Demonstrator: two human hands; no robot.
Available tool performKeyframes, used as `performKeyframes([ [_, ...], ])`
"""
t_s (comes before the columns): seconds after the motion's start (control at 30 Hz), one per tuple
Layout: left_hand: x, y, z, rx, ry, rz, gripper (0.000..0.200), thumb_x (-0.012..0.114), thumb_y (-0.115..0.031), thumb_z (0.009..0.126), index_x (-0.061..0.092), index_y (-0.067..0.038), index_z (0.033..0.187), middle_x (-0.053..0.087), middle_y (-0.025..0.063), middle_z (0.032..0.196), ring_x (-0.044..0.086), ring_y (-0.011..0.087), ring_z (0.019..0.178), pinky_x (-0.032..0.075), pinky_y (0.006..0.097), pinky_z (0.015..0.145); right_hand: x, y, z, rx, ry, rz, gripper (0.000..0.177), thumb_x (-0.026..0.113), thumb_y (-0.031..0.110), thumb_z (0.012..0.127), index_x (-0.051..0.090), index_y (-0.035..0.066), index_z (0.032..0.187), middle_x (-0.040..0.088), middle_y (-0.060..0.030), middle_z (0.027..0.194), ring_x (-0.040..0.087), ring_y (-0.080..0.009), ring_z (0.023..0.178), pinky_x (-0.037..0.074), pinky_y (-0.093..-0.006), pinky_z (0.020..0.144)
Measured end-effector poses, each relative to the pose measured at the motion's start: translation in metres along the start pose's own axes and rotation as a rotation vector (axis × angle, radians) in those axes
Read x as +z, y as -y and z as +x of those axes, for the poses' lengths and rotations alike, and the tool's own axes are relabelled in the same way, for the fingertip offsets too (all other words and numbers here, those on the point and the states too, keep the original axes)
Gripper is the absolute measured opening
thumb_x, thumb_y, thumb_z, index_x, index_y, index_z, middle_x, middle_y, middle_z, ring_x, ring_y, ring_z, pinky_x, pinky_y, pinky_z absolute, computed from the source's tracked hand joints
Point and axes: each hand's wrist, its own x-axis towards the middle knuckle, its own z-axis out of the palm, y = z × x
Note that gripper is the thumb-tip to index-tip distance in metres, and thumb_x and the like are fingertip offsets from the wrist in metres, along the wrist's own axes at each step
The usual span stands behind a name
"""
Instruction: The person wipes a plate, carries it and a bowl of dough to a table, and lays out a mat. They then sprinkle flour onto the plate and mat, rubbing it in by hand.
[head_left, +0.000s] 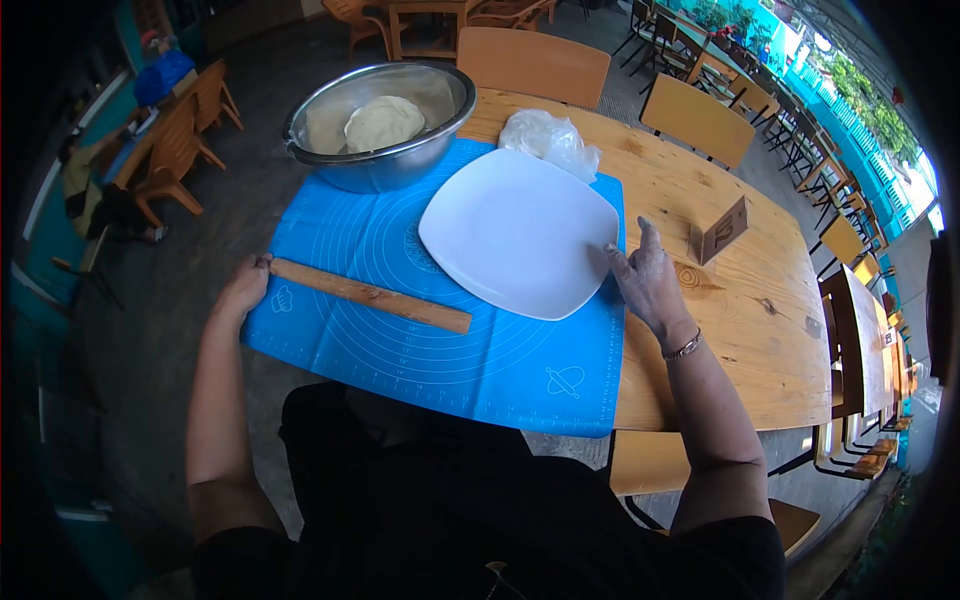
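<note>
A blue mat point(350, 345) printed with white circles and rulers covers the near left part of the wooden table. My left hand point(246, 287) is at its left edge, by the end of a wooden rolling pin point(370, 294); its fingers are partly hidden. The white squarish plate point(520, 232) lies empty on the mat. At the plate's right edge is my right hand point(648, 272), floury, fingers apart, holding nothing. A steel bowl point(385, 172) at the back left of the mat contains a pale ball of dough point(384, 123).
Behind the plate lies a crumpled clear plastic bag point(552, 142). A small sign point(724, 232) stands on the wooden table point(740, 330) at right. Chairs point(534, 66) stand along the far side. A person point(95, 190) sits at far left.
</note>
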Motion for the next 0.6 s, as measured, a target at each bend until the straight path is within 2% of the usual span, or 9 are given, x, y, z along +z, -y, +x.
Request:
performKeyframes([
  [0.03, 0.010, 0.004, 0.003, -0.004, -0.001, -0.007, 0.043, 0.038, -0.035, 0.092, 0.053, 0.002, 0.108, 0.058, 0.0226, 0.101, 0.057, 0.0317, 0.093, 0.044, 0.0386, 0.078, 0.001, 0.000, 0.003, -0.020, 0.043, -0.036, 0.067, 0.055, 0.027, 0.084, 0.023, -0.013, 0.128, 0.059, -0.0216, 0.072, 0.060, -0.0323, 0.075, 0.047, -0.0398, 0.070],
  [0.07, 0.014, -0.001, 0.000, -0.023, -0.033, 0.051, 0.046, 0.034, -0.037, 0.092, 0.055, 0.001, 0.106, 0.057, 0.0236, 0.104, 0.055, 0.0348, 0.097, 0.042, 0.0415, 0.081, 0.002, 0.001, 0.005, -0.009, 0.062, 0.014, 0.067, 0.057, 0.022, 0.082, 0.022, -0.013, 0.128, 0.059, -0.0178, 0.068, 0.061, -0.0279, 0.070, 0.048, -0.0360, 0.064],
  [0.1, 0.016, -0.005, -0.004, -0.043, -0.065, 0.110, 0.050, 0.029, -0.040, 0.092, 0.056, 0.000, 0.105, 0.056, 0.0246, 0.106, 0.053, 0.0378, 0.102, 0.041, 0.0443, 0.084, 0.001, 0.004, 0.005, -0.014, 0.065, 0.009, 0.067, 0.057, 0.022, 0.082, 0.022, -0.013, 0.128, 0.059, -0.0178, 0.068, 0.061, -0.0279, 0.070, 0.048, -0.0360, 0.064],
  [0.13, 0.017, -0.008, -0.011, -0.051, -0.109, 0.252, 0.052, 0.025, -0.040, 0.093, 0.059, -0.001, 0.103, 0.056, 0.0222, 0.107, 0.051, 0.0382, 0.102, 0.040, 0.0453, 0.086, -0.001, 0.008, 0.004, 0.026, 0.124, 0.123, 0.066, 0.058, 0.017, 0.081, 0.023, -0.013, 0.128, 0.058, -0.0158, 0.067, 0.061, -0.0248, 0.066, 0.048, -0.0332, 0.060],
  [0.2, 0.012, -0.032, -0.034, -0.085, -0.145, 0.292, 0.052, 0.026, -0.039, 0.093, 0.059, -0.001, 0.103, 0.056, 0.0219, 0.107, 0.052, 0.0380, 0.102, 0.040, 0.0449, 0.086, 0.000, 0.007, 0.005, 0.068, 0.186, 0.232, 0.065, 0.058, 0.013, 0.080, 0.023, -0.013, 0.128, 0.058, -0.0138, 0.066, 0.061, -0.0216, 0.062, 0.048, -0.0304, 0.056],
  [0.27, 0.013, -0.039, -0.039, -0.113, -0.182, 0.334, 0.051, 0.026, -0.038, 0.093, 0.059, -0.001, 0.103, 0.056, 0.0216, 0.107, 0.052, 0.0377, 0.101, 0.040, 0.0445, 0.087, 0.009, -0.005, 0.011, -0.073, 0.108, 0.307, 0.061, 0.058, 0.006, 0.079, 0.026, -0.011, 0.127, 0.055, -0.0081, 0.061, 0.054, -0.0131, 0.046, 0.040, -0.0240, 0.037],
  [0.4, 0.014, -0.040, -0.038, -0.123, -0.212, 0.311, 0.051, 0.026, -0.038, 0.093, 0.060, -0.001, 0.101, 0.056, 0.0212, 0.107, 0.052, 0.0372, 0.101, 0.041, 0.0440, 0.087, 0.009, -0.023, 0.021, -0.078, 0.109, 0.366, 0.059, 0.055, 0.003, 0.077, 0.027, -0.012, 0.127, 0.055, -0.0087, 0.061, 0.053, -0.0128, 0.044, 0.040, -0.0245, 0.037],
  [0.5, 0.014, -0.036, -0.033, -0.114, -0.216, 0.308, 0.051, 0.027, -0.039, 0.093, 0.060, -0.001, 0.100, 0.057, 0.0217, 0.106, 0.052, 0.0371, 0.101, 0.041, 0.0439, 0.087, 0.000, -0.043, 0.030, -0.113, 0.059, 0.243, 0.052, 0.053, 0.000, 0.075, 0.036, -0.014, 0.122, 0.056, -0.0094, 0.060, 0.052, -0.0122, 0.043, 0.040, -0.0246, 0.036],
  [0.6, 0.014, -0.039, -0.038, -0.120, -0.224, 0.301, 0.053, 0.028, -0.042, 0.092, 0.061, -0.001, 0.100, 0.057, 0.0219, 0.105, 0.053, 0.0366, 0.101, 0.041, 0.0434, 0.087, -0.014, -0.049, 0.030, -0.133, 0.029, 0.173, 0.036, 0.049, -0.002, 0.073, 0.054, -0.011, 0.108, 0.058, -0.0103, 0.059, 0.052, -0.0126, 0.042, 0.042, -0.0250, 0.039],
])
